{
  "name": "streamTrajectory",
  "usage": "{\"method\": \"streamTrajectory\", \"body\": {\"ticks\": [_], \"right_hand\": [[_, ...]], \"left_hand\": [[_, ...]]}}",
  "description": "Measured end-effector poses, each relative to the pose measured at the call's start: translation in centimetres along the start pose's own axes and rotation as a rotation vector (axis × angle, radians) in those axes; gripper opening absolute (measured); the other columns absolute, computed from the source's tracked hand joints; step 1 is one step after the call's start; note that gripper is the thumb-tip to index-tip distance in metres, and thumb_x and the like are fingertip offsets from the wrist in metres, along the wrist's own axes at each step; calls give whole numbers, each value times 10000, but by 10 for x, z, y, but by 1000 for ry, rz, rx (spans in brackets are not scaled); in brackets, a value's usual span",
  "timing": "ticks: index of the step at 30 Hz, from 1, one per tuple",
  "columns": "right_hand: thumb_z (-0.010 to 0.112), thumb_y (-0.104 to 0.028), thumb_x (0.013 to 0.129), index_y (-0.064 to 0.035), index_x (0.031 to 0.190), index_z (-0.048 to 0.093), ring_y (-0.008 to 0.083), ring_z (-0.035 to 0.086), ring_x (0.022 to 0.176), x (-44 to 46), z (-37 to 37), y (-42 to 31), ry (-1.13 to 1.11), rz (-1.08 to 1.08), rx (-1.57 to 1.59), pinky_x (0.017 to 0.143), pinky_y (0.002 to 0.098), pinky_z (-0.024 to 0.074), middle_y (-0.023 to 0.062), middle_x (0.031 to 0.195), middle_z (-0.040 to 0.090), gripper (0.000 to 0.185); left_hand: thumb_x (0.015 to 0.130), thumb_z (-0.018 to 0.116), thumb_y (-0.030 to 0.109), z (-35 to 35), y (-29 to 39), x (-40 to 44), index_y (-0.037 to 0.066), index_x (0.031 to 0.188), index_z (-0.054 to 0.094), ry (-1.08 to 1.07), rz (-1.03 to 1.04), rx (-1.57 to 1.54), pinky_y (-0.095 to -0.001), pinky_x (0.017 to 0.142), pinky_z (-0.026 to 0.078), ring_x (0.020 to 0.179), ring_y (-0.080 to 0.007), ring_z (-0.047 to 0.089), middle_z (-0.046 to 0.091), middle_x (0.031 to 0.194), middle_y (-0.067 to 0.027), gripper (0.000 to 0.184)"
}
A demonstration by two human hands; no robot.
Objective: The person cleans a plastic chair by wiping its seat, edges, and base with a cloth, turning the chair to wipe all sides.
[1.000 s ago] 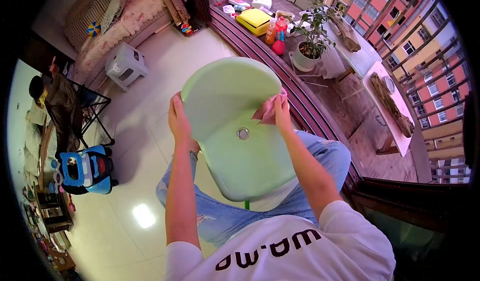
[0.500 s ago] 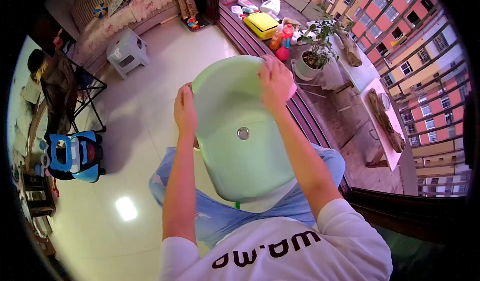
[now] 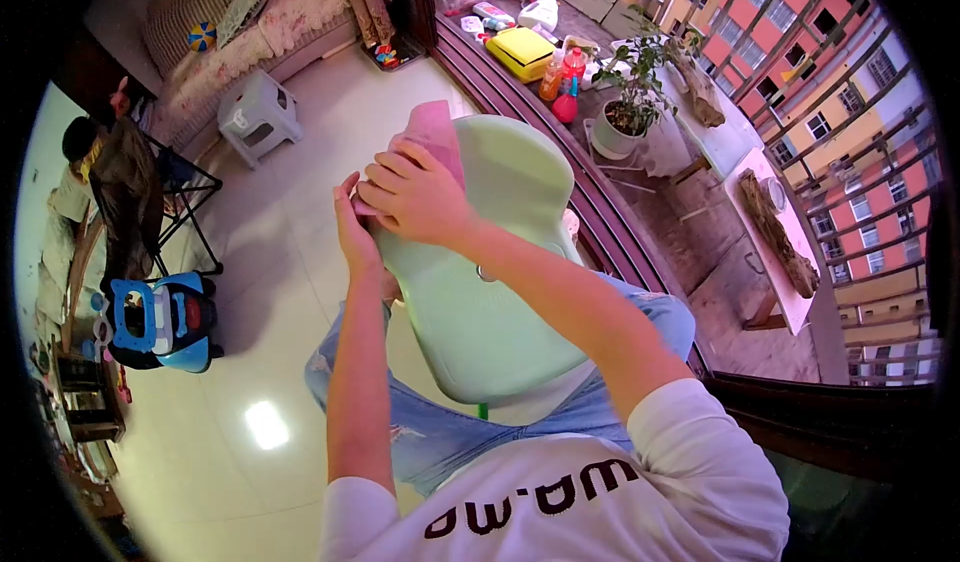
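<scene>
Between my knees is a light green chair (image 3: 505, 332) with a curved backrest and a round metal disc in its seat, now partly behind my right forearm. My right hand (image 3: 422, 197) presses a pink cloth (image 3: 432, 130) against the left side of the backrest, its fingers bent over it. My left hand (image 3: 358, 232) grips the chair's left edge just beside the cloth. Its fingertips are partly hidden behind the edge.
On the left floor are a grey plastic stool (image 3: 258, 117), a blue toy car (image 3: 165, 320) and a folding chair (image 3: 135, 192). A potted plant (image 3: 620, 127), bottles and a yellow box (image 3: 520, 52) are beyond the door track (image 3: 600, 237) on the right.
My right hand has moved with the pink cloth from the backrest's right side across to its left side, near my left hand. The left hand has stayed at the chair's left edge.
</scene>
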State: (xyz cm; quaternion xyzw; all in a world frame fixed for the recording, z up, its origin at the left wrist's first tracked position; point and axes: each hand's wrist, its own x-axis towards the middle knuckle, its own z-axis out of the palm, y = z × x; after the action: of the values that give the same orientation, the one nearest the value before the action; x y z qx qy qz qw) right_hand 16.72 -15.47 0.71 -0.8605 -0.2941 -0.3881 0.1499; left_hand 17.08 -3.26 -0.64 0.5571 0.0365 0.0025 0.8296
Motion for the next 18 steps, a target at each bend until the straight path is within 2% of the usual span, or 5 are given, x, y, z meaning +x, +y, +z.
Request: {"method": "streamTrajectory", "body": {"ticks": [4,6,10,16,18], "right_hand": [[623,-304,793,-173,1061,607,216,517,1102,-3,-21,27,27,67,-36,1015,427,333,5,1106,572,299],[605,-353,809,-178,1044,613,215,538,1028,-11,-37,45,145,211,-252,945,405,368,24,1033,580,293],[607,-352,816,-195,1096,611,222,552,1000,-44,-66,62,123,417,-310,890,394,400,39,1045,580,321],[608,-283,838,-177,1243,551,284,555,999,-107,-56,76,285,625,-182,830,414,444,80,1106,575,422],[574,-292,893,-127,1285,512,261,542,1060,-130,-49,73,401,845,35,914,389,417,84,1153,573,430]], "left_hand": [[1003,256,483,-4,-2,1,44,1294,462,-9,-28,71,-321,984,378,1116,-200,521,576,1204,-113,566],[996,263,495,-11,-7,5,41,1295,464,-50,24,152,-319,992,368,1116,-203,522,571,1222,-129,580],[994,280,471,-5,-5,1,49,1305,460,-40,32,164,-318,998,358,1120,-204,516,569,1227,-127,554],[988,311,410,9,5,-10,70,1283,496,33,4,145,-306,997,351,1134,-198,501,569,1221,-115,487],[989,318,404,7,3,-8,69,1272,509,31,3,136,-307,998,350,1131,-197,503,571,1212,-112,479]]}}
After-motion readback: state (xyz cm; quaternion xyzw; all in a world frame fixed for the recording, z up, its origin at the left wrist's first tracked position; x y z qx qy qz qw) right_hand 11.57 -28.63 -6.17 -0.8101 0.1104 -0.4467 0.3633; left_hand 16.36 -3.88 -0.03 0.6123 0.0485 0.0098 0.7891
